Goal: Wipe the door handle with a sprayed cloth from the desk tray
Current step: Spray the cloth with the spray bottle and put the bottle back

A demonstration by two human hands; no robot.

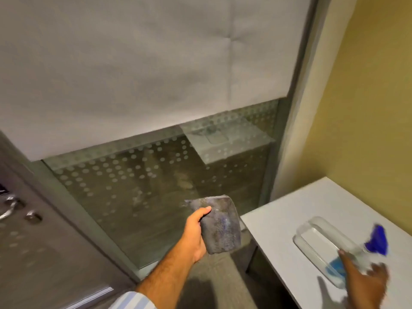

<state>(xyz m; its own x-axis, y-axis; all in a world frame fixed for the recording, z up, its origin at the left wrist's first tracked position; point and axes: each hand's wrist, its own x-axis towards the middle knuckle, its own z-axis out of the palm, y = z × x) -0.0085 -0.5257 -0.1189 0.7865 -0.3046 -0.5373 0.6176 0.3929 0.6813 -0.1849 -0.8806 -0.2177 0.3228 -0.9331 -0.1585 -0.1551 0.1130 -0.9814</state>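
Note:
My left hand (195,234) holds a folded grey cloth (220,226) up in front of the glass panel, thumb over its top edge. My right hand (365,284) grips a clear spray bottle (365,253) with a blue nozzle and blue liquid, blurred, lying over the clear tray (312,230) on the white desk (289,217). The silver door handle (9,208) shows at the far left edge on the grey door, well left of the cloth.
A frosted dotted glass panel (138,179) with a white blind (133,63) above it fills the middle. A yellow wall (367,108) stands behind the desk. A round lock knob (33,216) sits beside the handle. Grey carpet lies below.

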